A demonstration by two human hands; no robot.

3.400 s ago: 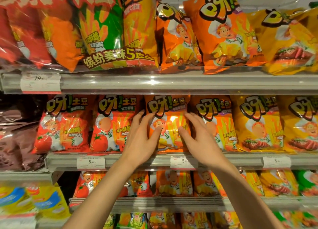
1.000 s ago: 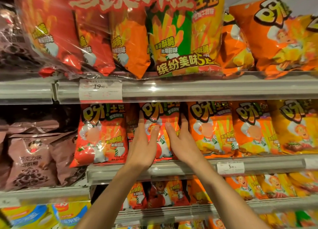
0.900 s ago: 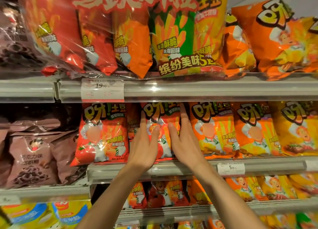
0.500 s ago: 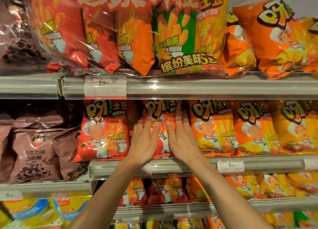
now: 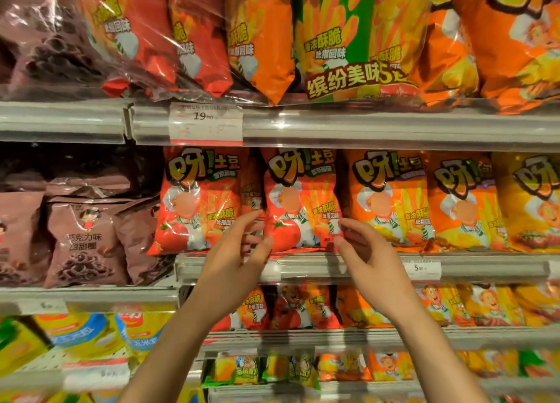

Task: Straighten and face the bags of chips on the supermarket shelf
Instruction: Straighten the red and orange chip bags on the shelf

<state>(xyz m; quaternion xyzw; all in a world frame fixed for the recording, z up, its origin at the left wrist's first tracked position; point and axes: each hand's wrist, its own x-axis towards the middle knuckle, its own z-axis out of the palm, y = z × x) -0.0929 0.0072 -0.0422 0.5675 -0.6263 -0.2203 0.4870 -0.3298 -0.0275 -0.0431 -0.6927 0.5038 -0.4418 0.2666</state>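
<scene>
Now hands flank red chip bag.

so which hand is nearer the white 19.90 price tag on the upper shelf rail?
Left. The left hand sits below the white 19.90 price tag, slightly to its right. The right hand is also below, but much farther right.

Red tomato-printed chip bag beside orange bag, yellow bag, brown bags.
</scene>
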